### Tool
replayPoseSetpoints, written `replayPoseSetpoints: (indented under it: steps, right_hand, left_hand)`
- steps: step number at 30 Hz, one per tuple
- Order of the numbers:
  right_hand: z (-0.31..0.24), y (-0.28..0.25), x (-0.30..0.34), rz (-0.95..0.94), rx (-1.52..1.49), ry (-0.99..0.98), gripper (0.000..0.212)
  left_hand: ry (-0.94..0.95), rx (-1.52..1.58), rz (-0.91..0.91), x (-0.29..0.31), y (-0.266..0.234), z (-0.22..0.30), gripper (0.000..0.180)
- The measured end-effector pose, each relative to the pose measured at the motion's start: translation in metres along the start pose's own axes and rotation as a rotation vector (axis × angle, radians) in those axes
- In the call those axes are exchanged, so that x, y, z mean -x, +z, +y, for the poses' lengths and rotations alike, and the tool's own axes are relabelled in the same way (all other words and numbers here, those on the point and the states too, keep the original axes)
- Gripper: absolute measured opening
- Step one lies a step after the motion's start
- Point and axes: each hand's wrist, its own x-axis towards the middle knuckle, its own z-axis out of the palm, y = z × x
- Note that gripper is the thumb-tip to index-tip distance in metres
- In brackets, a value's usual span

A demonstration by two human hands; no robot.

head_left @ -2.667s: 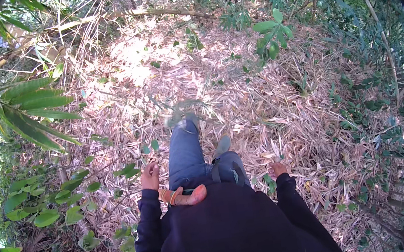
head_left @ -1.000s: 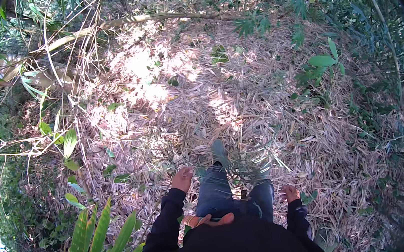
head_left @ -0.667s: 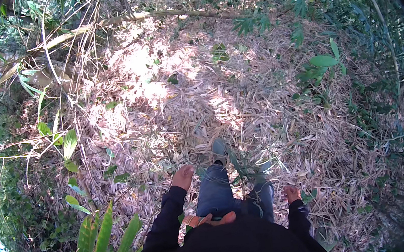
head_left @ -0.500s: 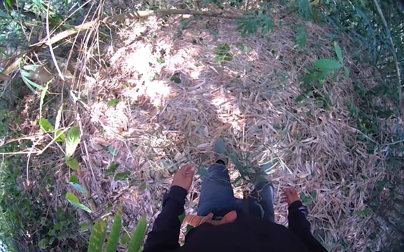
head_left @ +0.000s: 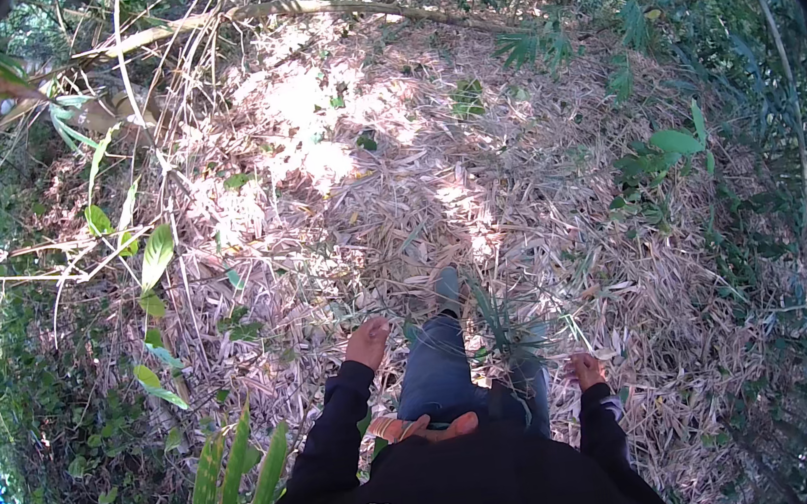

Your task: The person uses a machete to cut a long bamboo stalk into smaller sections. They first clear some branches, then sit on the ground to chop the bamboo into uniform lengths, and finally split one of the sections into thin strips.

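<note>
My left hand [head_left: 368, 343] hangs in front of my left thigh, its fingers loosely curled with nothing visible in them. On the other side, my right hand [head_left: 584, 370] is held low beside my right leg, fingers bent inward and no object showing. Both arms are in dark sleeves. Between them are my legs in blue jeans [head_left: 436, 374], the left shoe [head_left: 448, 290] forward. Narrow green blades of a plant [head_left: 504, 330] cover my right foot. At my waist sits a tan and orange-brown item [head_left: 425, 429], partly hidden by my dark top; its kind is unclear.
Dry fallen leaves [head_left: 396, 192] cover the ground. A long pale branch [head_left: 343, 5] crosses the far side. Thin bare stems [head_left: 189, 67] and leafy twigs stand at the left, long striped leaves [head_left: 222, 496] at the lower left. A green seedling [head_left: 677, 142] and dense foliage are at the right.
The ground and plants have shifted slightly to the right in view. My right hand has risen a little, and my left hand has moved up slightly. Neither hand has taken hold of anything visible.
</note>
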Motion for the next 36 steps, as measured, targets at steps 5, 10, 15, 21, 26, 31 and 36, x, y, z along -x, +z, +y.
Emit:
replayPoseSetpoints:
  steps: [5, 10, 15, 21, 26, 31, 36]
  right_hand:
    - [0.015, -0.002, -0.007, -0.014, 0.046, 0.006, 0.025]
    - [0.001, -0.017, -0.018, 0.049, 0.135, -0.176, 0.027]
    - [-0.047, -0.023, -0.009, 0.004, 0.093, -0.194, 0.03]
    - [-0.055, -0.035, -0.061, -0.093, 0.237, -0.342, 0.037]
    - [-0.123, 0.029, -0.101, -0.265, 0.369, -0.419, 0.022]
    - [-0.198, 0.094, -0.119, -0.429, 0.322, -0.562, 0.024]
    - [-0.234, 0.109, -0.102, -0.524, 0.32, -0.69, 0.024]
  left_hand:
    - [-0.011, -0.044, -0.019, 0.002, -0.008, 0.005, 0.037]
    - [-0.091, -0.017, -0.018, 0.003, -0.014, 0.01, 0.038]
    - [0.0, 0.023, 0.093, 0.012, -0.016, 0.009, 0.034]
    - [0.047, 0.087, 0.183, 0.034, -0.017, 0.043, 0.032]
    - [-0.023, 0.169, 0.303, 0.108, -0.026, 0.05, 0.031]
    - [-0.001, 0.255, 0.402, 0.177, -0.033, 0.09, 0.032]
    - [0.045, 0.295, 0.516, 0.196, -0.025, 0.112, 0.03]
